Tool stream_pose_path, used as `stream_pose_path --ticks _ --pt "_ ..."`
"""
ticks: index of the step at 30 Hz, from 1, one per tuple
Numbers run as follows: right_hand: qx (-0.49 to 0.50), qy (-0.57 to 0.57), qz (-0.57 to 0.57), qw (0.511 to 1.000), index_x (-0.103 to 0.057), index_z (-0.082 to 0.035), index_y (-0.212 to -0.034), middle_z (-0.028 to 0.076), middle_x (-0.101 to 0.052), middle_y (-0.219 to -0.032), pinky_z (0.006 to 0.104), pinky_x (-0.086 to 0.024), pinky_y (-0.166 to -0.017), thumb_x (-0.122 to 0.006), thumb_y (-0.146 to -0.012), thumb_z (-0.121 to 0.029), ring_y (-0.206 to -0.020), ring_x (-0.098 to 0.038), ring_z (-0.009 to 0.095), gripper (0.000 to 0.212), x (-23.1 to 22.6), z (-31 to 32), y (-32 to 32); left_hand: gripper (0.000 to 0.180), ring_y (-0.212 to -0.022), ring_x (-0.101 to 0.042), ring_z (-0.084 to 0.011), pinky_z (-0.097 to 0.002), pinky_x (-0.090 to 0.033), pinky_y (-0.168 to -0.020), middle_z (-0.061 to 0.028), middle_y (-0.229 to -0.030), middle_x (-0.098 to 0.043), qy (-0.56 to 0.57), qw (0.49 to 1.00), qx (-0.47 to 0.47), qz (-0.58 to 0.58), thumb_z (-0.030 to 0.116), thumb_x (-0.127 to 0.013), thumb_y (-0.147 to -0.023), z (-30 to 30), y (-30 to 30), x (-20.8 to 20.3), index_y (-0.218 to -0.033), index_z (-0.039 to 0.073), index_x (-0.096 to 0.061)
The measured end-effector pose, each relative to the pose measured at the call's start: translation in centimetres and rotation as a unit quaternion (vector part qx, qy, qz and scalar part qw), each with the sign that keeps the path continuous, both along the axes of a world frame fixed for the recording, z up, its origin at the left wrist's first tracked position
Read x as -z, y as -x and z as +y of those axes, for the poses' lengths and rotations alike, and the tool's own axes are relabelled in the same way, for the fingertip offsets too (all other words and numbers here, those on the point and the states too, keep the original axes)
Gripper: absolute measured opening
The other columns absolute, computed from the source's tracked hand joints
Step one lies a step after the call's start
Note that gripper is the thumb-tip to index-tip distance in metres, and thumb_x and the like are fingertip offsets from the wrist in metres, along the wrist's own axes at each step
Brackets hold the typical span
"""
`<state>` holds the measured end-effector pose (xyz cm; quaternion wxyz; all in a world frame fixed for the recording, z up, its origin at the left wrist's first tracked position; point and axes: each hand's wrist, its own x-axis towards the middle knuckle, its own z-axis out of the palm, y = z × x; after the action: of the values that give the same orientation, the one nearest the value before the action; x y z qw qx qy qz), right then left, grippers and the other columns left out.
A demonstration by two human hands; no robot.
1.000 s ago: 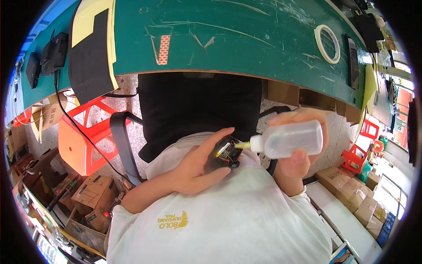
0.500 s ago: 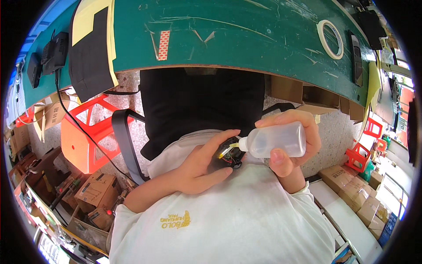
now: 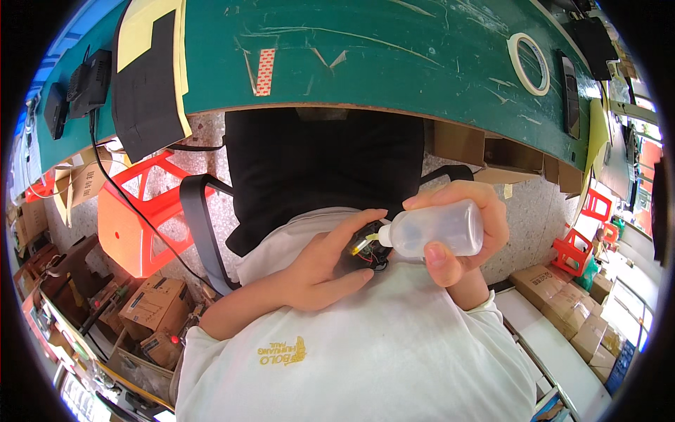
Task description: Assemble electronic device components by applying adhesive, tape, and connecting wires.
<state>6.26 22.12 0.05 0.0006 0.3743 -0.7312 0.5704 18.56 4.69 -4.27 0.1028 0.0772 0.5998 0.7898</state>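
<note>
Black casing (image 3: pixel 361 263) with wires (image 3: pixel 370 259) showing, clasped by the half-curled left hand (image 3: pixel 318 273), off the near edge of the surface (image 3: pixel 394 74); rightward, yellow nozzle (image 3: pixel 371 240) over casing, then translucent bottle (image 3: pixel 437 231), contents unclear, gripped in right hand (image 3: pixel 492 219).

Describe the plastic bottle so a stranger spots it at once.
Find the big green table across the top, then look below its edge to the person's right hand, above the white shirt. The bottle lies sideways in that hand, its narrow yellowish tip pointing left. It is cloudy and translucent, unlike the small black device in the left hand.
</note>
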Motion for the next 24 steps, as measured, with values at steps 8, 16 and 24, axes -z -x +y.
stream_pose_path --ticks 8,16,24 --pt "0.049 0.06 -0.027 0.997 -0.056 0.007 -0.096 0.016 -0.067 -0.077 0.0249 -0.051 -0.053 -0.07 -0.073 -0.029 -0.061 -0.065 0.018 0.045 -0.1 -0.5 -0.1 0.071 -0.112 -0.056 -0.0227 -0.0346 -0.039 -0.101 -0.0124 -0.12 -0.059 -0.047 0.998 0.018 -0.044 -0.002 -0.057 -0.085 0.0 -0.1 0.1 -0.148 0.005 -0.026" --pt "0.081 0.102 0.0 0.991 -0.059 0.009 -0.092 0.016 -0.068 -0.075 0.0234 -0.05 -0.049 -0.071 -0.072 -0.024 -0.056 -0.065 0.017 0.041 0.9 -0.1 0.6 0.071 -0.118 -0.052 -0.0198 -0.0343 -0.038 -0.104 -0.0116 -0.124 -0.055 -0.147 0.979 0.029 -0.135 -0.003 -0.056 -0.086 -0.4 -0.6 0.5 -0.149 0.005 -0.024" --pt "0.076 0.109 0.019 0.991 -0.059 0.01 -0.092 0.016 -0.067 -0.074 0.0243 -0.05 -0.049 -0.071 -0.071 -0.022 -0.056 -0.065 0.018 0.041 1.1 -0.3 0.8 0.07 -0.121 -0.053 -0.0212 -0.035 -0.041 -0.104 -0.014 -0.129 -0.054 -0.138 0.982 0.049 -0.116 -0.003 -0.057 -0.088 -0.5 -0.6 0.7 -0.149 0.005 -0.022"
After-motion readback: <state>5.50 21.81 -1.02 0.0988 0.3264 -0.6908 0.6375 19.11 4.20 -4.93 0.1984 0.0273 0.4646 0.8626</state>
